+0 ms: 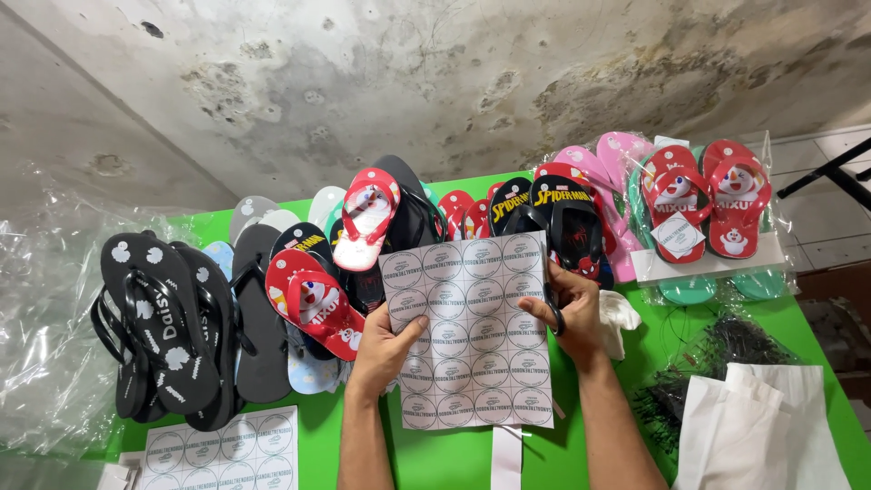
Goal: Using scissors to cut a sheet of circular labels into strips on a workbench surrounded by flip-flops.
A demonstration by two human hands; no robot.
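Frame centre, left hand (pixel 386 349) and right hand (pixel 567 313), fingers clamped on opposite edges of a round-sticker sheet (pixel 472 331), above green table (pixel 454 458), flip-flops (pixel 313 304) behind.

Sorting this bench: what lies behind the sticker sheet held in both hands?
Behind the sticker sheet, flip-flops stand in a row on the green table; their lower ends are covered by the sheet. The right hand also holds scissors.
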